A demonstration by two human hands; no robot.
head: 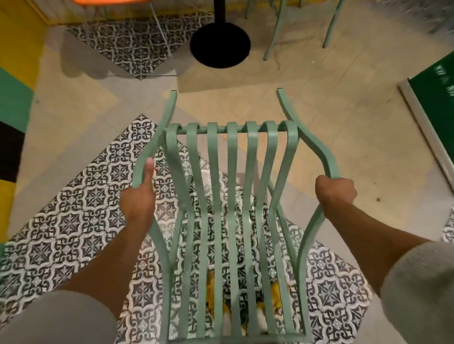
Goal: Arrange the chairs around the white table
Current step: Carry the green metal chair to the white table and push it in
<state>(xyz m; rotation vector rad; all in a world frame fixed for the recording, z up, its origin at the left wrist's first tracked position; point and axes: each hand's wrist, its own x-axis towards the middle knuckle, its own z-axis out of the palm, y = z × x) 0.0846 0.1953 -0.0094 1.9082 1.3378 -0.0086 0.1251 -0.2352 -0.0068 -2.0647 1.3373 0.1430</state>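
A mint-green metal chair (232,196) with a slatted seat fills the middle of the head view, its front legs pointing away from me. My left hand (138,196) grips its left armrest, thumb lying along the rail. My right hand (335,190) is closed around the right armrest. The chair looks lifted or tilted above the patterned floor tiles. A black round table base (220,44) with its post stands ahead at the top centre. The tabletop itself is out of view.
Legs of another green chair (274,36) stand right of the table base. An orange seat edge (110,2) shows at the top left. A yellow and green wall (14,73) runs along the left. A dark green panel (437,98) leans at the right.
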